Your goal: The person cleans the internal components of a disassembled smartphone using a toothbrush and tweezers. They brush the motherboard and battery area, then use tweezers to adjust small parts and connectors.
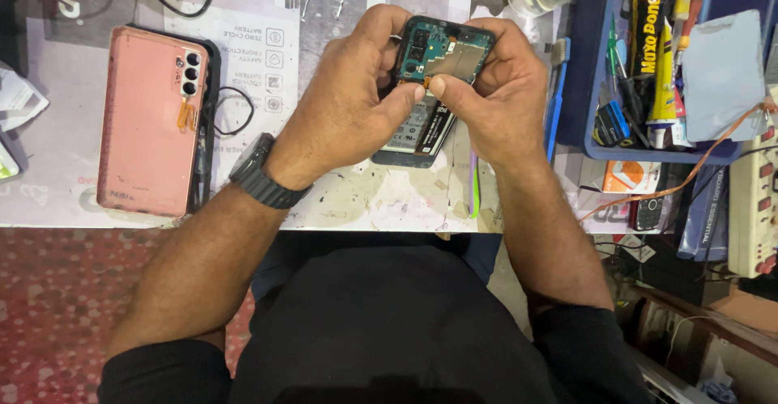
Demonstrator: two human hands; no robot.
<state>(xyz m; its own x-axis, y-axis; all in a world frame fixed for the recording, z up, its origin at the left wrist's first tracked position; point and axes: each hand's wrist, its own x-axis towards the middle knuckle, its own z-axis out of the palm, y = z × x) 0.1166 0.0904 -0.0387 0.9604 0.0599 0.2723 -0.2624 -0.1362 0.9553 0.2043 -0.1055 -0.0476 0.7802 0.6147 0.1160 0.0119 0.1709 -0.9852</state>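
- The opened phone (pixel 433 72), back cover off with board and battery bare, is held just above the table (pixel 356 201) edge, clamped between both hands.
- The left hand (pixel 344 104) wraps the phone's left side, fingers over the top corner, thumb pressed in at the board's lower edge.
- The right hand (pixel 494 88) grips the right side, its thumb tip meeting the left thumb at the same spot, both closed tight on the phone.
- Risk: two thumbs bearing on one small point of the board could, I judge, crack a connector or tear a flex cable if the push slips sideways.
- Risk: the battery sits just under the thumbs; a slip could dent it.
- Risk: the phone hangs near the table edge, so a loosened grip could drop it towards the lap.
- Left of the left hand, well apart, lies a pink phone (pixel 150 120) face down, a black wire (pixel 235 112) beside it.
- Right of the right hand, a blue tray (pixel 587 120) of tools and glue tubes stands near; nothing lies between the hands and the phone.
- A watch (pixel 263 173) rides on the left wrist.
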